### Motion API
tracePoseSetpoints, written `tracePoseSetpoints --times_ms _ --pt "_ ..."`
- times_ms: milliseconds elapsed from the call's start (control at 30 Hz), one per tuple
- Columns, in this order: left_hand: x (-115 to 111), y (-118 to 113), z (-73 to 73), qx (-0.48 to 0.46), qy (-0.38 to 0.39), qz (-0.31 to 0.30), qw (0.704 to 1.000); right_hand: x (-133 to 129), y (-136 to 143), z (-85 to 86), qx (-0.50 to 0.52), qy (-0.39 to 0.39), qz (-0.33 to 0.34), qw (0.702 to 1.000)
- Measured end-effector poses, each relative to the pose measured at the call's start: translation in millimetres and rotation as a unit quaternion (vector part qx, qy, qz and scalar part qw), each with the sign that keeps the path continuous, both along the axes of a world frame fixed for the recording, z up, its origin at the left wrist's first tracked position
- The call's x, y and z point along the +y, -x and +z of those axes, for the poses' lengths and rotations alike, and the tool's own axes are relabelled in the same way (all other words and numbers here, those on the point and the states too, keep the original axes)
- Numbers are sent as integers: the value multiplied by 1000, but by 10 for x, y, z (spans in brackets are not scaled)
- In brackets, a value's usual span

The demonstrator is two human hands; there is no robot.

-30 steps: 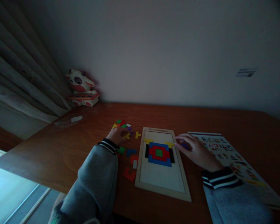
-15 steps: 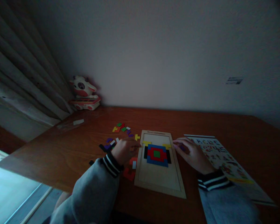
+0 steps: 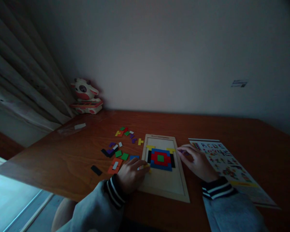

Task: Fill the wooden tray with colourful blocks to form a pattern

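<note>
My left hand (image 3: 132,174) reaches over the left edge of the wooden puzzle board (image 3: 163,190), its fingertips closed on a yellow puzzle piece (image 3: 148,167). That piece is at the lower left of a block pattern and is partly covered by the fingers. In the pattern, a green square (image 3: 160,158) sits inside red pieces (image 3: 168,160), framed by blue pieces (image 3: 160,166). Black pieces (image 3: 172,160) flank it, with yellow pieces (image 3: 170,150) at the upper corners. Beside the board's right edge, my right hand (image 3: 197,161) is closed around a purple piece (image 3: 185,152), mostly hidden.
Loose coloured pieces lie left of the board, among them a black one (image 3: 96,170), an orange one (image 3: 110,169) and green squares (image 3: 124,156). A printed pattern sheet (image 3: 232,167) lies at the right. A cow toy (image 3: 86,96) stands at the back left.
My left hand has come down and nearer, from the board's upper left side to the pattern's lower left, where a yellow piece now shows at its fingertips. My right hand has barely moved.
</note>
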State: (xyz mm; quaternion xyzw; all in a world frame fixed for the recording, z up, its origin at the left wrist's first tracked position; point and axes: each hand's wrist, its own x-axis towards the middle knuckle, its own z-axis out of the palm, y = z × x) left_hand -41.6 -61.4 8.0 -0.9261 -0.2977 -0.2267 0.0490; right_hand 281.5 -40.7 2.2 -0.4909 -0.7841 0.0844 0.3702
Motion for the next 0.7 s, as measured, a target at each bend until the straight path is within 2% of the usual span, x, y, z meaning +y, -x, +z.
tracePoseSetpoints --times_ms 167,400,567,700 --pt "28 -7 -11 4 -10 2 1000 4 -15 -9 1 3 -1 1000" --pt "-19 -22 23 -18 22 4 1000 -7 20 5 -5 4 6 1000" --pt "-50 -22 48 -52 60 -55 995 -15 63 21 -18 -2 10 1000" --pt "-57 -17 59 -47 88 -66 993 -17 77 28 -28 7 22 999"
